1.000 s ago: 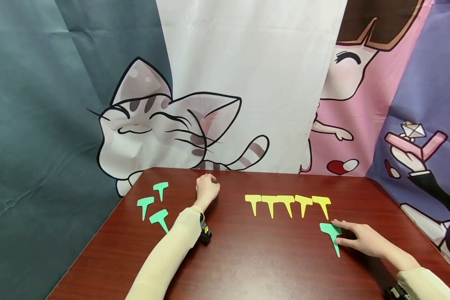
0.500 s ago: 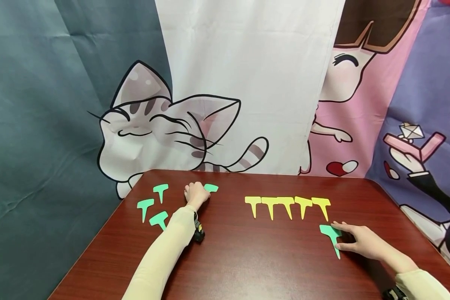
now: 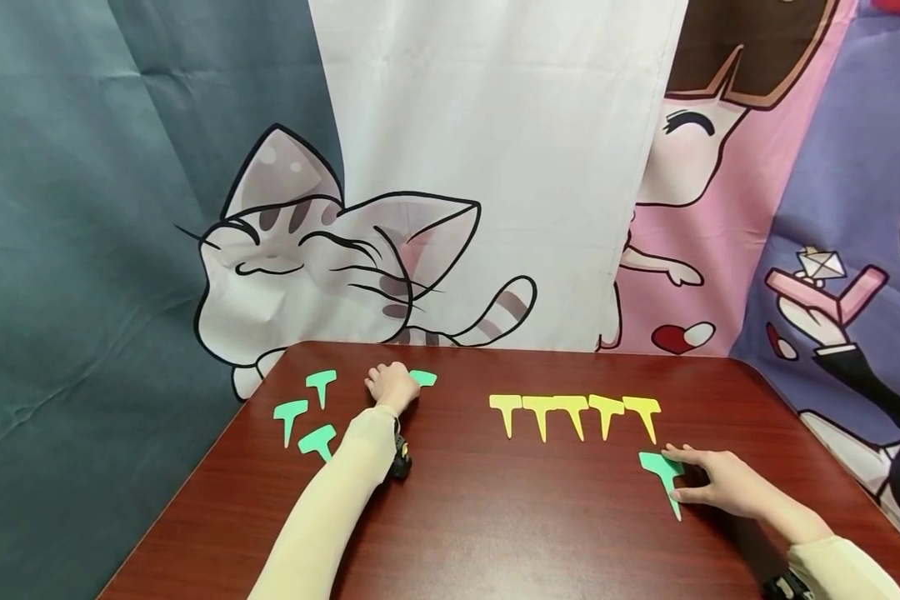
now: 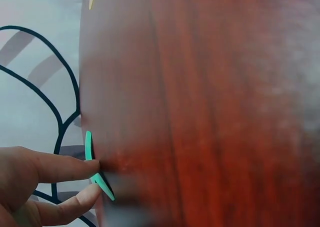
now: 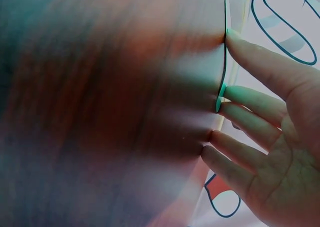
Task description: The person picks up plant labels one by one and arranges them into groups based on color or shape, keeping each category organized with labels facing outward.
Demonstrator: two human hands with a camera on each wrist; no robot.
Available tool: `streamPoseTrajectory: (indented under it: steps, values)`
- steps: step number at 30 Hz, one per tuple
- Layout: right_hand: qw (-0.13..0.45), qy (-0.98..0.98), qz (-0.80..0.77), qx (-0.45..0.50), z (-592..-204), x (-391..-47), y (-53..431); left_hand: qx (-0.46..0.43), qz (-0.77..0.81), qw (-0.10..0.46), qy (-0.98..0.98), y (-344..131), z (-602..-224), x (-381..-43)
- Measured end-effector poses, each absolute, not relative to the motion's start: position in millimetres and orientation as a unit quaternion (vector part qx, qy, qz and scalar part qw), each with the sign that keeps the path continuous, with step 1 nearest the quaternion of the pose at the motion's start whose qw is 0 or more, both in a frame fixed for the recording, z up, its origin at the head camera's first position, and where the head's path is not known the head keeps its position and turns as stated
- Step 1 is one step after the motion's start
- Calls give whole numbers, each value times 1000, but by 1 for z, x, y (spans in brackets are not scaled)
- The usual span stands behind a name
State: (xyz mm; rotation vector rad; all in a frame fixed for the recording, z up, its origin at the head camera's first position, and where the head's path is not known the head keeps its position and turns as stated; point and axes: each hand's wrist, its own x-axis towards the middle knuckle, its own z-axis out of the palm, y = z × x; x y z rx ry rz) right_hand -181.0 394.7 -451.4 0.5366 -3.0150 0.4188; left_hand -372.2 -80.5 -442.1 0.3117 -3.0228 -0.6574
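Note:
My left hand (image 3: 392, 387) is at the far left-middle of the table. Beside it the head of a green T-shaped plant label (image 3: 423, 377) shows. In the left wrist view two fairly straight digits rest on this green label (image 4: 104, 185), which appears edge-on. My right hand (image 3: 723, 479) lies at the right, fingers spread, touching another green plant label (image 3: 662, 467). Its thumb is at the stem and a forefinger at the head. In the right wrist view the thumb and two fingertips meet that green label (image 5: 220, 97), and the other fingertips touch the table.
Several yellow plant labels (image 3: 570, 407) stand side by side in a row, stems toward me. Three more green labels lie at the left: the back one (image 3: 321, 382), the outer one (image 3: 290, 412) and one (image 3: 317, 440) partly behind my left sleeve. A printed curtain (image 3: 495, 167) hangs behind the table (image 3: 510, 533).
My left hand has shifted left, so more of the green label's head shows beside it. My right thumb sits slightly lower along the stem. The labels keep their places.

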Motion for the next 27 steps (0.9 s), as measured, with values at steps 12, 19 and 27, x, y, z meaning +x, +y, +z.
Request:
streamPoseTrajectory:
  steps: [12,19,27]
  values:
    - [20,-976,134,170,-448,-184,396,111,-263,-16,-958,-92,-441,-380]
    - [7,-978,136,158,-447,-183,397,90,-273,-15,-958,-96,-445,-382]
    - [3,-977,139,162,-448,-184,396,84,-277,-18,-957,-98,-448,-381]
